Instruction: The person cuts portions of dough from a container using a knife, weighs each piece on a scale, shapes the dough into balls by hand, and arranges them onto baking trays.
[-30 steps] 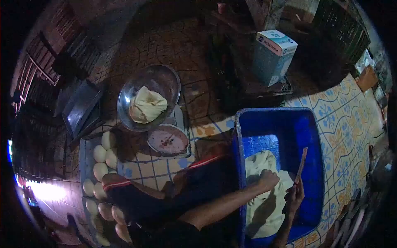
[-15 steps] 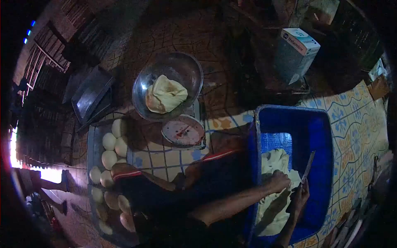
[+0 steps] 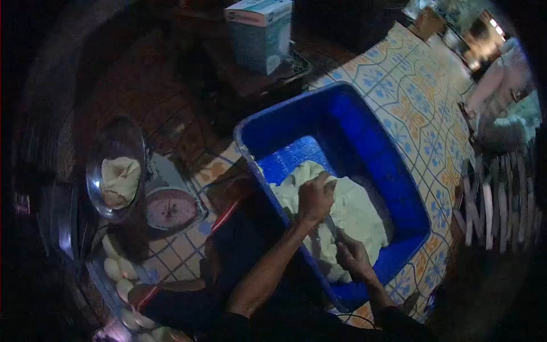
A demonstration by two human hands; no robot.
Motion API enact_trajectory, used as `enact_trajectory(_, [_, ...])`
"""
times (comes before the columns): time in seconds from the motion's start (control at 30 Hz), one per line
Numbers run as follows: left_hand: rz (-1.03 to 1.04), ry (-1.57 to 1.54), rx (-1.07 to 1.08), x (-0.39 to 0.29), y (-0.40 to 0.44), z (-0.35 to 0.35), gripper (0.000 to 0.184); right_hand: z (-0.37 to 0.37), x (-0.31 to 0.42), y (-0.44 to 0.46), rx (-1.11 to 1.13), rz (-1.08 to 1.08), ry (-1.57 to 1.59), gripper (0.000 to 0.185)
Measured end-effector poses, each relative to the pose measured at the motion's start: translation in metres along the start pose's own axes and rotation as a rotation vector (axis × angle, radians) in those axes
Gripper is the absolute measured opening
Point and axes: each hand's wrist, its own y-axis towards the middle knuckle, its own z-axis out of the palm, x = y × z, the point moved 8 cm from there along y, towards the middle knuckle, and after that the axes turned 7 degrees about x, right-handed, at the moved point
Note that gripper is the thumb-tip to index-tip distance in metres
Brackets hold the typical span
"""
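Note:
A big pale mass of dough (image 3: 364, 216) lies in a deep blue plastic tub (image 3: 399, 171). My left hand (image 3: 316, 198) is closed on a bulge at the dough's upper edge, fingers wrapped round it. Just below it, my right hand (image 3: 352, 255) grips the handle of a knife (image 3: 331, 226). The narrow blade points up and left, against the dough close to my left hand. How deep the blade sits in the dough I cannot tell.
To the left, a metal bowl (image 3: 97, 196) with a lump of dough sits on a scale (image 3: 171, 209). Several dough balls (image 3: 126, 268) lie in a tray at lower left. A carton (image 3: 262, 40) stands beyond the tub; wooden slats (image 3: 496, 199) are at right.
My view has swung to the right, so the tub sits more central. The knife, earlier raised at the dough's right side, is now down against it beside my left hand.

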Motion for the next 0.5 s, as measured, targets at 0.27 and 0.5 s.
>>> enact_trajectory(0.27, [0.31,0.123,0.184,-0.16,-0.058,-0.084,0.038,0.03,0.043,0.057,-0.052,-0.395,0.274,0.038])
enact_trajectory(0.5, [0.139,0.571,-0.399,-0.111,-0.094,-0.341,0.052,-0.024,0.018,0.094,-0.129,-0.244,-0.019,0.046])
